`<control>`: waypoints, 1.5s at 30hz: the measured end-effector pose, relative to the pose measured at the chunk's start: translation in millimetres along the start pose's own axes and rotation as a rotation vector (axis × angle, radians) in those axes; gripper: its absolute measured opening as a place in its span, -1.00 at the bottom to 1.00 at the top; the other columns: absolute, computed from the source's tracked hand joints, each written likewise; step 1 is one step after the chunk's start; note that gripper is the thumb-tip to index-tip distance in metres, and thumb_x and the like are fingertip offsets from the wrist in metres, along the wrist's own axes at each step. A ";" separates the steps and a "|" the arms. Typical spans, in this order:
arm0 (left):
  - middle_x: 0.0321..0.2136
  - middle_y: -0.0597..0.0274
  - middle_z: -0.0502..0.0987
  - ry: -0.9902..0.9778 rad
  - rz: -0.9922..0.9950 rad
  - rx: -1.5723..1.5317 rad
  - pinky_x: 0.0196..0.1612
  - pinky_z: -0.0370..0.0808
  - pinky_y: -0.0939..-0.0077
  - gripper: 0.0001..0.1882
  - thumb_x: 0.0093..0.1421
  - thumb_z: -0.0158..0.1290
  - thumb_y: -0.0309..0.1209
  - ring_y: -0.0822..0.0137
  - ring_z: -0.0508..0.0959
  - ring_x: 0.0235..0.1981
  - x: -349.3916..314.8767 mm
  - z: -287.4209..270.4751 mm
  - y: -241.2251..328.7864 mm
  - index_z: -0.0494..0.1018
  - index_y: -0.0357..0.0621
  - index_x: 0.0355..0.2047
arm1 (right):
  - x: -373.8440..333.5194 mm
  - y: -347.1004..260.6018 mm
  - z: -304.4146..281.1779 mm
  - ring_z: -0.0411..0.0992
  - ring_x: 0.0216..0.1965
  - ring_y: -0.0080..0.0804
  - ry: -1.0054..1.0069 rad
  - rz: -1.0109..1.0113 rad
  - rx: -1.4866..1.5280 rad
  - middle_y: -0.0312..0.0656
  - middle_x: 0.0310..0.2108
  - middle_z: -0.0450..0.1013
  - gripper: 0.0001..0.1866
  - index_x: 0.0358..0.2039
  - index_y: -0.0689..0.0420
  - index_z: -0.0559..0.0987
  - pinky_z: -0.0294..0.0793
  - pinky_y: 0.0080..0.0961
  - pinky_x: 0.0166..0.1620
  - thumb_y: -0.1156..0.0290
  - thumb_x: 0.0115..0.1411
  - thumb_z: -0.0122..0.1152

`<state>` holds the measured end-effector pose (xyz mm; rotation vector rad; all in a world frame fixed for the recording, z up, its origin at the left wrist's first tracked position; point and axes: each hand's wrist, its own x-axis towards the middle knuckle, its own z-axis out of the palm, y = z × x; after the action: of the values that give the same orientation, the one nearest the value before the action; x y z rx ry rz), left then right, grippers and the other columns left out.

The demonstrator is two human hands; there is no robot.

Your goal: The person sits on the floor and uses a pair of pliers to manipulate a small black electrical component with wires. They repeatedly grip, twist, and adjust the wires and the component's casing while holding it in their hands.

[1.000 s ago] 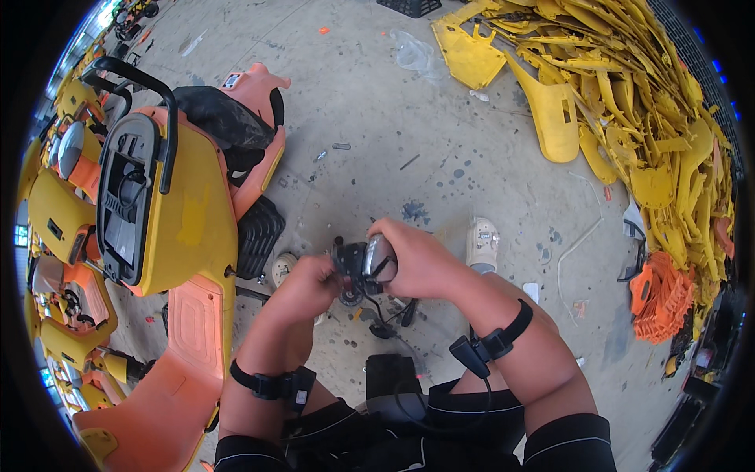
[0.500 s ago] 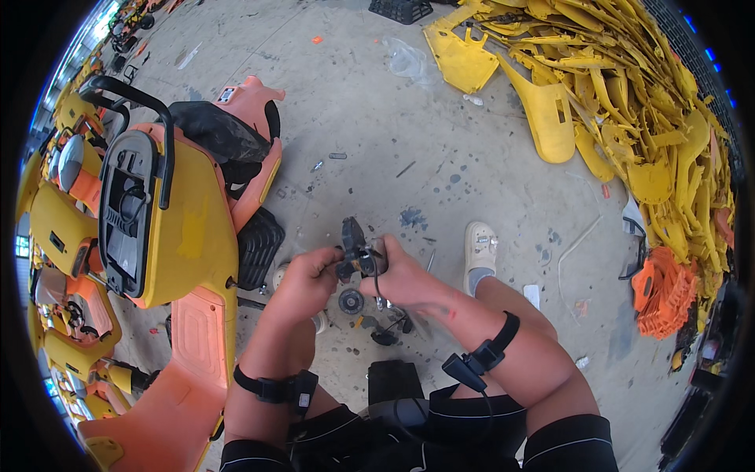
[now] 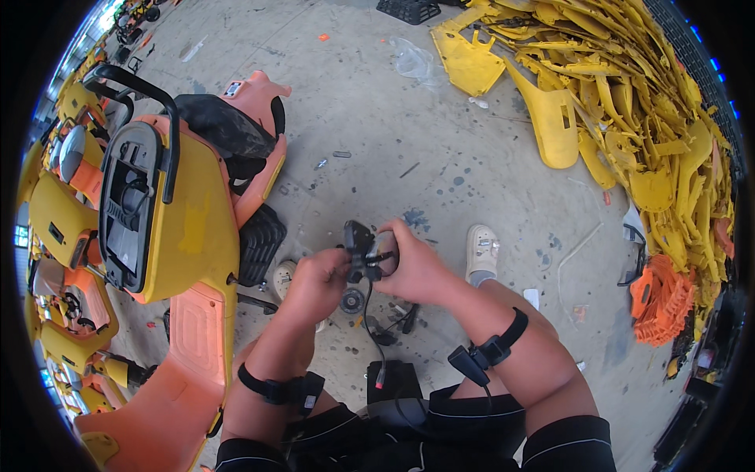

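Between my two hands, above the floor, is a black cabled part point(image 3: 359, 240) with a bracket-like upper piece and a rounded grey-brown body at its right. My left hand point(image 3: 321, 274) pinches its left side, fingers curled and partly hidden. Wrapped round the rounded body from the right is my right hand point(image 3: 415, 266). A thin black cable point(image 3: 371, 326) hangs from the part toward my lap and ends in a small red tip. Below the hands, a small dark wheel-like disc point(image 3: 352, 300) lies on the concrete beside some loose black parts point(image 3: 385, 334).
A yellow and orange scooter body point(image 3: 181, 228) with a black handle stands close on my left, more behind it. At the far right rises a heap of yellow plastic panels point(image 3: 621, 102), with stacked orange pieces point(image 3: 663, 303) nearer. A black box point(image 3: 395, 381) sits before my lap.
The held part has turned in my hands, so its rounded body now shows at the right. Its cable now dangles down with the red tip visible. The view has shifted slightly.
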<state>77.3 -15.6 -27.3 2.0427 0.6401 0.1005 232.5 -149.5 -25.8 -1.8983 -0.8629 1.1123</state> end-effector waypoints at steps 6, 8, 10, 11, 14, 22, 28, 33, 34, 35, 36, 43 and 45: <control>-0.44 -0.04 0.56 0.095 0.013 -0.011 -0.32 0.51 0.36 -0.72 0.11 -0.06 -0.71 0.06 0.63 -0.35 4.0 7.3 1.8 0.51 -0.32 -0.18 | -4.9 3.2 22.8 0.41 -0.17 -0.49 -0.061 0.253 0.638 -0.23 -0.22 0.45 -0.34 0.00 0.25 0.25 0.43 -0.49 -0.17 0.40 -0.09 0.37; -0.46 0.04 0.56 0.009 -0.095 -0.141 -0.34 0.50 0.41 -0.74 0.15 -0.07 -0.70 0.21 0.63 -0.38 4.0 -0.5 5.0 0.50 -0.33 -0.17 | -5.8 2.8 23.4 0.42 -0.16 -0.46 -0.076 0.210 0.686 -0.22 -0.21 0.46 -0.34 -0.01 0.24 0.25 0.43 -0.48 -0.16 0.41 -0.09 0.38; -0.48 0.13 0.55 -0.103 -0.083 -0.240 -0.36 0.48 0.46 -0.78 0.18 -0.08 -0.67 0.34 0.59 -0.41 2.8 -9.8 2.0 0.49 -0.32 -0.19 | -5.2 4.6 23.5 0.46 -0.16 -0.38 -0.058 0.117 0.621 -0.17 -0.22 0.47 -0.32 0.01 0.21 0.25 0.44 -0.45 -0.14 0.41 -0.10 0.40; -0.49 0.17 0.54 -0.157 -0.078 -0.288 -0.37 0.47 0.49 -0.80 0.20 -0.08 -0.66 0.40 0.57 -0.42 1.1 -14.6 -0.2 0.49 -0.32 -0.20 | -4.2 5.0 21.2 0.47 -0.15 -0.31 -0.052 0.071 0.422 -0.13 -0.21 0.47 -0.30 0.02 0.19 0.25 0.45 -0.42 -0.13 0.41 -0.11 0.41; -0.54 0.24 0.52 -0.297 -0.179 -0.234 -0.39 0.45 0.49 -0.87 0.22 -0.06 -0.62 0.43 0.50 -0.47 -5.2 -21.0 -5.9 0.48 -0.32 -0.28 | -0.5 7.5 5.8 0.49 -0.15 -0.15 -0.020 -0.101 -0.067 -0.07 -0.22 0.47 -0.28 0.03 0.13 0.26 0.46 -0.34 -0.12 0.43 -0.15 0.43; -0.62 0.21 0.47 -0.224 -0.035 -0.192 -0.44 0.43 0.42 -0.92 0.22 -0.03 -0.60 0.42 0.48 -0.52 -11.2 -6.0 -6.6 0.45 -0.29 -0.40 | -3.5 0.9 -10.7 0.46 -0.19 -0.11 0.054 -0.356 -0.308 -0.13 -0.26 0.44 -0.34 -0.04 0.08 0.36 0.45 -0.27 -0.14 0.48 -0.22 0.42; -0.51 0.01 0.55 0.059 0.020 -0.002 -0.37 0.48 0.33 -0.79 0.09 -0.04 -0.70 0.11 0.59 -0.43 -5.3 6.0 -8.9 0.50 -0.29 -0.27 | -2.8 15.3 24.4 0.47 -0.26 -0.33 0.057 0.067 0.185 -0.15 -0.33 0.45 -0.36 -0.01 0.19 0.29 0.48 -0.37 -0.22 0.36 -0.11 0.36; -0.42 -0.08 0.57 0.122 0.068 0.144 -0.31 0.49 0.29 -0.70 0.04 -0.06 -0.74 -0.04 0.60 -0.37 -5.0 5.8 -6.9 0.50 -0.31 -0.21 | -7.6 -4.4 31.0 0.41 -0.29 -0.45 -0.062 0.408 0.528 -0.22 -0.33 0.40 -0.34 -0.02 0.24 0.29 0.46 -0.41 -0.24 0.34 -0.14 0.36; -0.43 -0.04 0.57 0.104 0.046 0.123 -0.32 0.49 0.32 -0.70 0.05 -0.06 -0.74 0.02 0.60 -0.40 -5.2 5.6 -6.8 0.49 -0.31 -0.20 | -4.6 5.6 37.6 0.40 -0.30 -0.45 -0.063 0.420 0.578 -0.23 -0.33 0.39 -0.34 -0.02 0.23 0.29 0.46 -0.41 -0.24 0.34 -0.14 0.36; -0.45 -0.01 0.57 0.083 0.026 0.099 -0.34 0.48 0.35 -0.70 0.06 -0.05 -0.74 0.08 0.60 -0.43 -4.8 6.0 -6.4 0.49 -0.31 -0.19 | -3.5 9.9 40.2 0.39 -0.30 -0.46 -0.061 0.432 0.627 -0.25 -0.33 0.38 -0.33 -0.02 0.23 0.29 0.46 -0.41 -0.24 0.34 -0.14 0.37; -0.46 0.05 0.57 0.038 -0.053 0.008 -0.35 0.47 0.38 -0.73 0.09 -0.04 -0.72 0.17 0.58 -0.45 -4.3 3.6 -4.6 0.49 -0.31 -0.20 | -2.7 13.1 39.9 0.42 -0.29 -0.42 -0.048 0.362 0.548 -0.22 -0.32 0.40 -0.33 -0.02 0.22 0.29 0.47 -0.39 -0.23 0.35 -0.14 0.37; -0.49 0.31 0.53 -0.258 -0.230 -0.296 -0.38 0.45 0.56 -0.81 0.23 -0.08 -0.68 0.52 0.46 -0.50 -11.8 -20.6 -7.1 0.50 -0.28 -0.23 | -1.8 5.6 9.2 0.48 -0.12 0.01 0.009 -0.179 -0.092 -0.05 -0.23 0.47 -0.36 -0.02 0.11 0.33 0.47 -0.23 -0.14 0.37 -0.15 0.41; -0.48 0.30 0.53 -0.319 -0.203 -0.284 -0.36 0.46 0.56 -0.82 0.23 -0.07 -0.68 0.50 0.47 -0.49 -12.9 -18.8 -10.9 0.50 -0.28 -0.23 | -5.5 -4.3 -3.9 0.47 -0.11 -0.01 0.003 -0.298 -0.260 -0.08 -0.21 0.47 -0.38 -0.04 0.10 0.35 0.46 -0.22 -0.11 0.40 -0.16 0.40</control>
<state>55.8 -2.7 -23.7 1.6643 0.5898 -0.2371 233.2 -153.0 -18.7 -1.8949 -1.2931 0.8486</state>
